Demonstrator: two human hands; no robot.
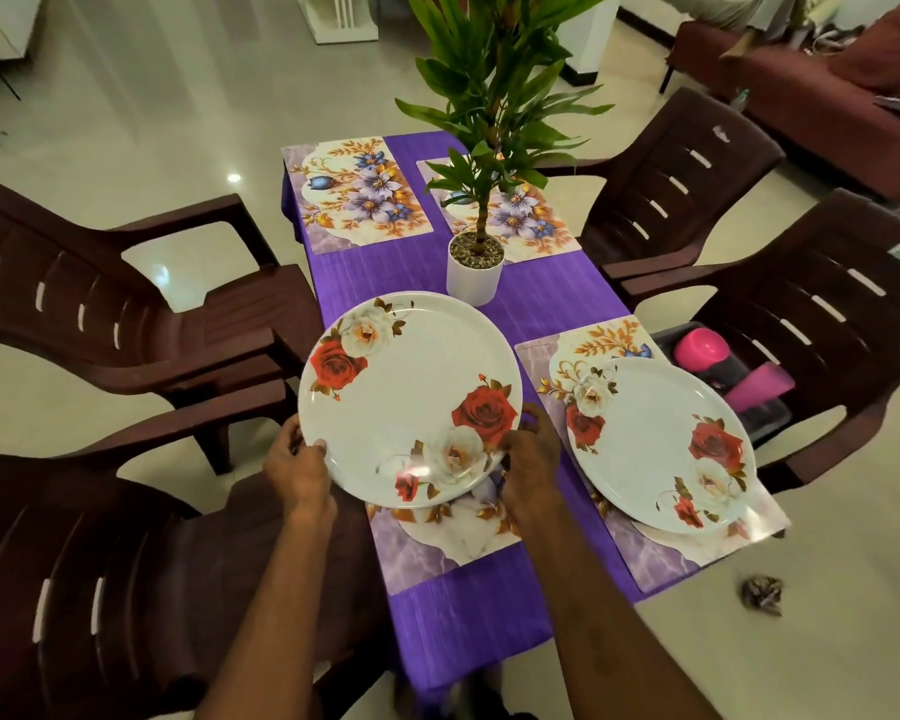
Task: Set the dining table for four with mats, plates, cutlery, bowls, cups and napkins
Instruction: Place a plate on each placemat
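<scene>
Purple-clothed desk point(437, 605) with four floral mats, one plate held above the near-left mat point(437, 543).
Tray point(765, 418) on a chair holds pink cups point(759, 387). Both hands' fingers grasp the rose-printed plate point(406, 402) by its rim: left hand point(294, 470), right hand point(528, 459).

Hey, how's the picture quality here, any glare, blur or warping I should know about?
Head view: glare streaks on the near rim of the held plate; wide-angle warping bends the chairs outward; the floor shines with reflections; the forearms are dim; the far sofa is soft.
</scene>
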